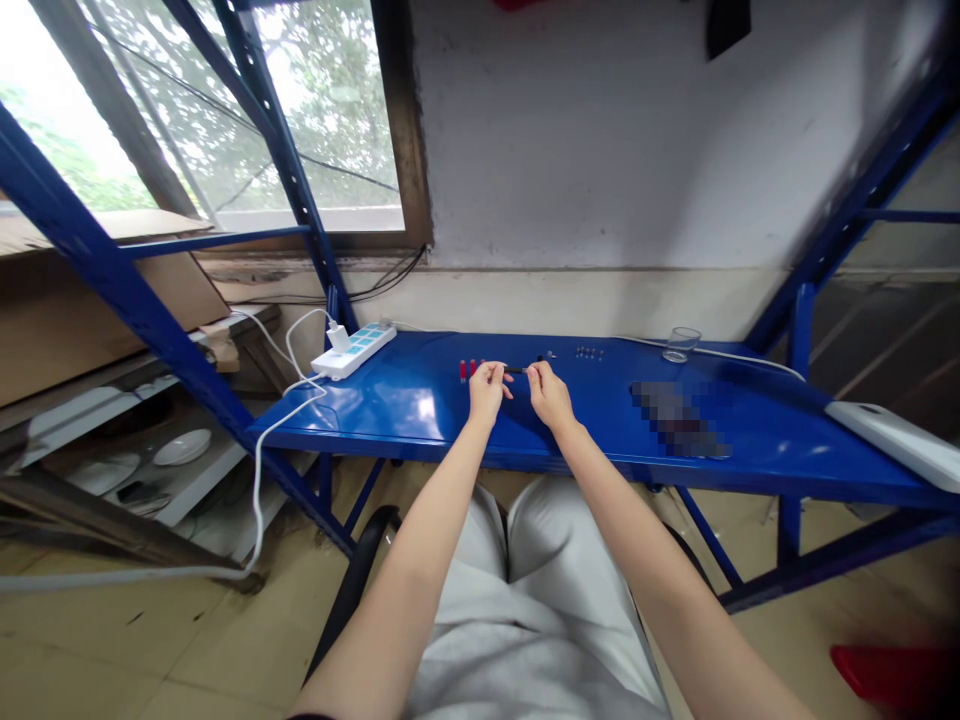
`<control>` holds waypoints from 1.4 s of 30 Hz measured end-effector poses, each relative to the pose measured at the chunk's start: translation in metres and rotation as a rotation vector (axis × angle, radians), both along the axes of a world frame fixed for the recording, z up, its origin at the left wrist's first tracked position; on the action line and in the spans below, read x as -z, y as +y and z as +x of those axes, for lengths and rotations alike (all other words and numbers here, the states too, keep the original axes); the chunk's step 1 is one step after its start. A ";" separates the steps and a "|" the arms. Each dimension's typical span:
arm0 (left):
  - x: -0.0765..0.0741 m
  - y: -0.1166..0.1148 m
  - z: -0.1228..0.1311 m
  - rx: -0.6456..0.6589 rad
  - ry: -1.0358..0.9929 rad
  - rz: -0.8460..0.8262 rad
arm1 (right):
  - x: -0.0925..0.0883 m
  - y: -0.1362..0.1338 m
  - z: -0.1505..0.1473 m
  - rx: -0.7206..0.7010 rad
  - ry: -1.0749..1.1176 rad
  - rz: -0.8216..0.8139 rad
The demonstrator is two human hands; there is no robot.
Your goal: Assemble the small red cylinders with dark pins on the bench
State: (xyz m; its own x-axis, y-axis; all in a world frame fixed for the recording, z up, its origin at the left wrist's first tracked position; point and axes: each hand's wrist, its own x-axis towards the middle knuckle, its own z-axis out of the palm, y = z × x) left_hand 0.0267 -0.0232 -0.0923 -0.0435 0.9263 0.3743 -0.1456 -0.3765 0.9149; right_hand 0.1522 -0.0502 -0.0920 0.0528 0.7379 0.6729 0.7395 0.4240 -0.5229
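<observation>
Bare forearms [420, 530] ran up to twelve o'clock, left hand [489, 392] and right hand [551, 395] each pinching one end of a slim black stick [514, 370] above the blue table [600, 430], red pieces [463, 371] at nine o'clock, so basically two-handed fiddling, and the next move probably called for steady fingertips.

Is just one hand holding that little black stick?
No, the left hand holds one end of the black stick and the right hand holds the other.
</observation>
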 end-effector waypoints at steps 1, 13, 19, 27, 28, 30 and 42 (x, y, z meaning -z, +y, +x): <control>0.000 0.000 0.000 0.009 0.003 -0.004 | 0.000 0.000 0.000 0.005 0.000 -0.011; -0.002 0.001 -0.003 -0.040 -0.066 -0.043 | -0.004 -0.004 0.003 0.097 0.128 0.136; -0.003 -0.002 0.000 0.077 -0.010 -0.047 | -0.006 -0.002 0.004 0.057 0.288 0.159; -0.004 -0.005 0.002 0.154 0.038 -0.057 | 0.002 0.012 0.002 -0.233 0.310 -0.001; -0.004 -0.004 0.002 0.133 0.030 -0.054 | 0.003 0.014 0.001 -0.257 0.311 -0.029; -0.003 -0.003 0.002 0.091 0.018 -0.045 | 0.006 0.016 0.001 -0.289 0.305 -0.067; -0.002 -0.003 0.001 0.121 0.053 -0.040 | 0.008 0.015 0.000 -0.345 0.179 -0.162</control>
